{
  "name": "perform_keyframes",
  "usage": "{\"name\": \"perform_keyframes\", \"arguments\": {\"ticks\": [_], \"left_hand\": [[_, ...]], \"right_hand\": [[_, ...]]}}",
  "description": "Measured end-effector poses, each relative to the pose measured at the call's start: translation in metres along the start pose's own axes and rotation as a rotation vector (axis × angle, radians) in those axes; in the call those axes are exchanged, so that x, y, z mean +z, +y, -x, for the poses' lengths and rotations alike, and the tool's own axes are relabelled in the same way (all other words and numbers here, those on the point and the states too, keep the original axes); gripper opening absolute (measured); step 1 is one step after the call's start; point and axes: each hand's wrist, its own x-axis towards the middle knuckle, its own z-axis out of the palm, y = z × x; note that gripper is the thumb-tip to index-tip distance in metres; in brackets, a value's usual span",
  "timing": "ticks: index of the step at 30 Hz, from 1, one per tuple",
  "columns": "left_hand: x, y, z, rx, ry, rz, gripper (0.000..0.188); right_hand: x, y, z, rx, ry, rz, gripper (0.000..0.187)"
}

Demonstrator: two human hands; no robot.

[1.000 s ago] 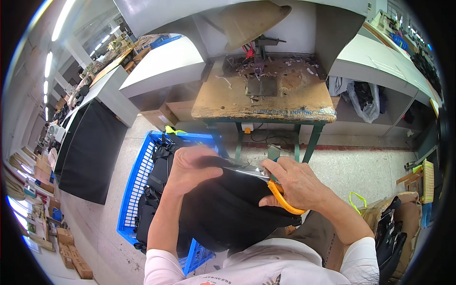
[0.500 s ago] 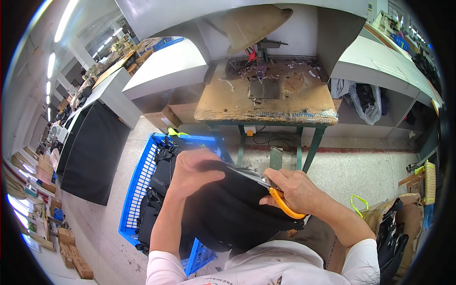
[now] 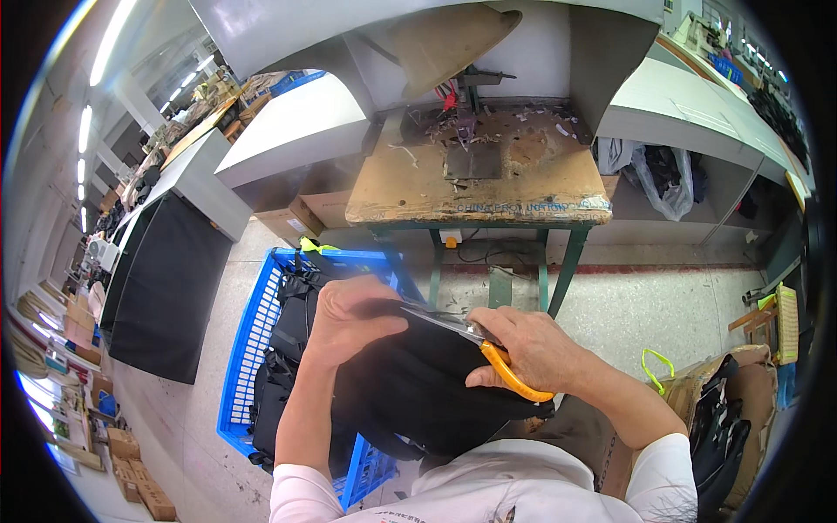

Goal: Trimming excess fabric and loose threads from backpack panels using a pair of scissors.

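My right hand (image 3: 529, 349) is closed around a pair of scissors (image 3: 513, 376) with orange handles. Their metal blades point left, along the upper edge of a piece of black fabric (image 3: 414, 375). That fabric is pinched between the thumb and fingers of my left hand (image 3: 353, 320), close to the blade tips. The cloth hangs down over my lap and covers part of a blue plastic basket (image 3: 241, 383). Whether the blades are apart or together is hard to make out.
Black strapped items (image 3: 283, 349) fill the blue basket. Ahead stands a worn wooden worktable (image 3: 410, 196) with green legs, a small machine and scraps on top. To the right is a cardboard box (image 3: 757, 410) of black pieces, near a small chair (image 3: 785, 322).
Both hands, with the fabric and scissors, sit slightly farther left in the picture. The surroundings have shifted a little too, from head motion. The hold is the same.
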Motion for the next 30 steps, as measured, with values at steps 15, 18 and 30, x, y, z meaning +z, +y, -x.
{"name": "perform_keyframes", "arguments": {"ticks": [15,18,30], "left_hand": [[0.004,0.0,-0.002,0.043,-0.041,0.067,0.019],[-0.004,-0.002,-0.002,0.04,-0.003,0.094,0.019],[-0.009,-0.02,-0.001,0.024,0.049,0.187,0.021]], "right_hand": [[0.01,0.018,0.006,-0.055,0.173,-0.224,0.048],[0.005,0.033,0.016,0.157,0.247,-0.471,0.047],[-0.001,0.059,0.053,0.327,0.179,-0.781,0.065]]}}
